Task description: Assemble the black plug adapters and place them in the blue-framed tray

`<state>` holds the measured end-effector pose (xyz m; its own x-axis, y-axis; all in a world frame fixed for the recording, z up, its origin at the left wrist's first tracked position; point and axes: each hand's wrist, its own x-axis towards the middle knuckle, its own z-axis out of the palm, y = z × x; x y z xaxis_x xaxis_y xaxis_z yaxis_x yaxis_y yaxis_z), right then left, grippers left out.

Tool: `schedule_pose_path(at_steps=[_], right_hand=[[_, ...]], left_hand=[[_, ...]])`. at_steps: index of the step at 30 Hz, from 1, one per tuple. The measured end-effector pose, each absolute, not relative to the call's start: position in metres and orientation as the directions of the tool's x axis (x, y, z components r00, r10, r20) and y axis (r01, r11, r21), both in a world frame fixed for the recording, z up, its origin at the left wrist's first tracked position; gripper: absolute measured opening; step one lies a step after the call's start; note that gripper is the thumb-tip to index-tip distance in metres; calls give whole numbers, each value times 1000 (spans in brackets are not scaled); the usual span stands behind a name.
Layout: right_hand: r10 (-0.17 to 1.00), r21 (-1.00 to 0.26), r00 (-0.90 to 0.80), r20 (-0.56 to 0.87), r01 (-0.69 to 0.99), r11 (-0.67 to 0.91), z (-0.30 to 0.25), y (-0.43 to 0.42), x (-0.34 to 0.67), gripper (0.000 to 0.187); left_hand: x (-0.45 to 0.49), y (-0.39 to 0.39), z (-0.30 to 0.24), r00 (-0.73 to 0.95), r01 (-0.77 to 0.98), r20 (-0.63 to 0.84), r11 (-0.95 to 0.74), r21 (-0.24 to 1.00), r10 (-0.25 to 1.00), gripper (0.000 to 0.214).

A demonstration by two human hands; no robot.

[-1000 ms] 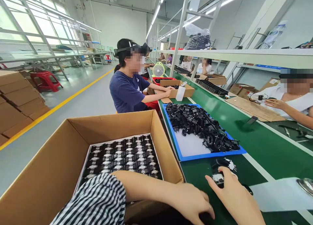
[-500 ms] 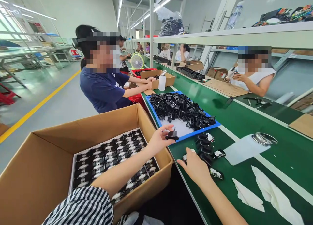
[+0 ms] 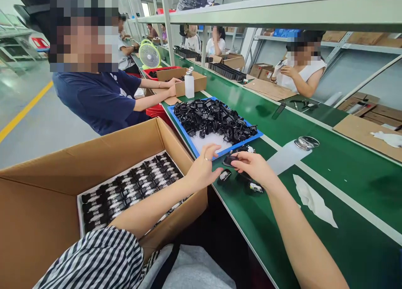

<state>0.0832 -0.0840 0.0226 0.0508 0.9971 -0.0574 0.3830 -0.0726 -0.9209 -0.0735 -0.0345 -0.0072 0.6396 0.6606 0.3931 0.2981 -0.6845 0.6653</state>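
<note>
My left hand (image 3: 202,169) and my right hand (image 3: 256,167) meet over the green belt (image 3: 329,171), just in front of the blue tray (image 3: 253,138). Between them is one black plug adapter (image 3: 230,159). The right fingers pinch its right end, and the left fingers are bent close together at its left end. Two more adapters (image 3: 224,176) lie on the belt under my hands. The tray holds a heap of black adapters (image 3: 213,119). To my left, an open cardboard box (image 3: 125,142) holds rows of packed adapters (image 3: 132,184).
A white bottle (image 3: 287,155) with a metal cap lies on the belt beside white wipes (image 3: 310,199). A person in a navy shirt (image 3: 94,100) works at my left by a small fan (image 3: 149,54). Another person (image 3: 301,75) sits across the belt. A shelf runs overhead.
The view has swung right and down. My left hand carried its adapter from the tray's edge toward my right hand, which rose from the adapters on the belt and took hold of it.
</note>
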Motion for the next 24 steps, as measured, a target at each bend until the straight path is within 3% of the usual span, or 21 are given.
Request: schedule_pose_path(at_steps=[3, 6, 9, 14, 18, 24], right_hand=[[988, -903, 156, 4, 424, -64, 13, -88, 94, 20], [990, -751, 104, 90, 660, 0, 4, -94, 95, 15], [996, -515, -44, 83, 853, 81, -3, -97, 88, 13], [999, -304, -49, 10, 951, 49, -10, -94, 74, 13], [999, -242, -40, -28, 970, 32, -9, -92, 68, 11], [997, -260, -35, -64, 966, 17, -10, -89, 65, 27]], left_hand=[[-67, -39, -21, 699, 474, 84, -549, 689, 710, 60], [-56, -40, -34, 729, 559, -52, -550, 621, 682, 49], [-52, -34, -41, 729, 563, -49, -558, 610, 683, 29], [-60, -25, -46, 760, 426, 19, -520, 741, 650, 41], [-64, -22, -50, 766, 359, 47, -487, 796, 641, 37], [-64, -22, -50, 777, 371, 93, -572, 732, 623, 34]])
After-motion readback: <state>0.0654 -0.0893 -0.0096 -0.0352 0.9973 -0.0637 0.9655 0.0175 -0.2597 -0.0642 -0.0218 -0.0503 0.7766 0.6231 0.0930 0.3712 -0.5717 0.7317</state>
